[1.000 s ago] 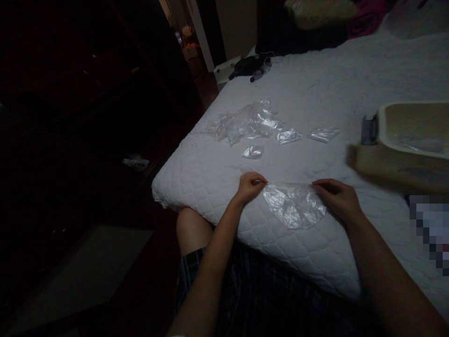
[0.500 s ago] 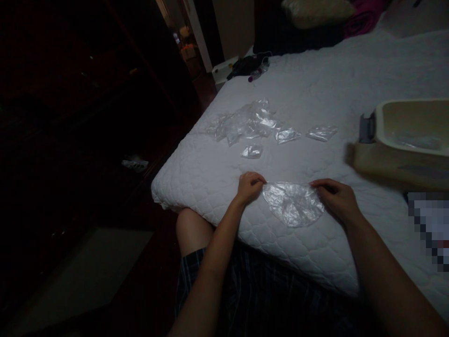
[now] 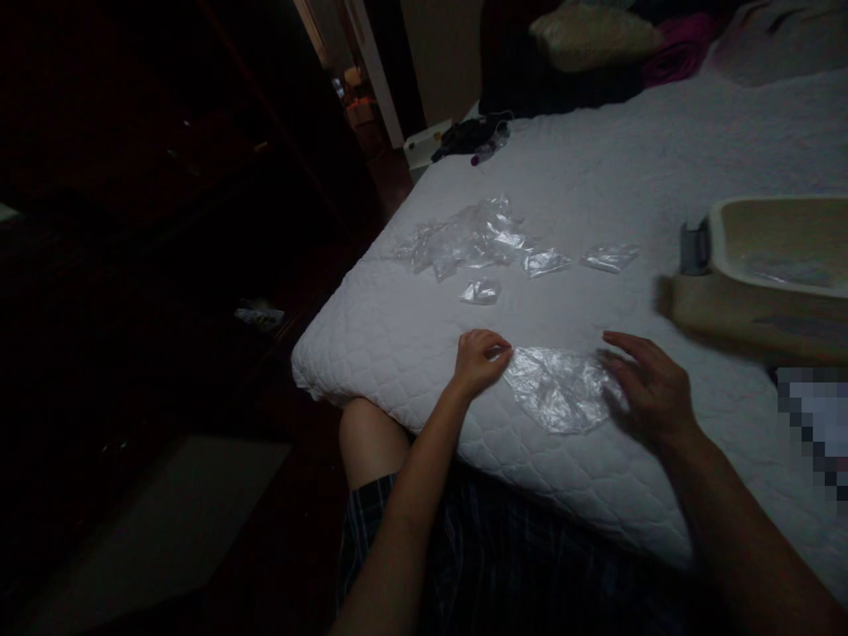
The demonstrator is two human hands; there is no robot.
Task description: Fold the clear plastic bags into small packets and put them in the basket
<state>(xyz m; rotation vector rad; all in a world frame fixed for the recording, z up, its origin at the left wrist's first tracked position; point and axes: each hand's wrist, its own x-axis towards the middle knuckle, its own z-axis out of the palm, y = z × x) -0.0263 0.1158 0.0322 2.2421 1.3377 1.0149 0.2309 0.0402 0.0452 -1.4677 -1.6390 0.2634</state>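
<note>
A clear, crinkled plastic bag (image 3: 562, 393) lies spread on the white quilted bed, its straight edge facing away from me. My left hand (image 3: 482, 360) pinches the left corner of that edge between thumb and fingertips. By the bag's right end, my right hand (image 3: 653, 384) is raised a little with its fingers apart, holding nothing. Beyond my hands lies a loose heap of clear plastic bags (image 3: 464, 238). Smaller folded pieces of plastic (image 3: 480, 291) rest separately near the heap.
A cream plastic bin (image 3: 761, 309) with a grey latch stands on the bed at right, clear plastic inside it. Farther back are a small bottle (image 3: 490, 150), a beige pillow (image 3: 593, 37) and a magenta cloth roll (image 3: 679, 51). The bed (image 3: 371, 327) drops off at left.
My right hand has let go of the bag's right corner and opened, lifting slightly to the right. My left hand keeps its pinch on the left corner.
</note>
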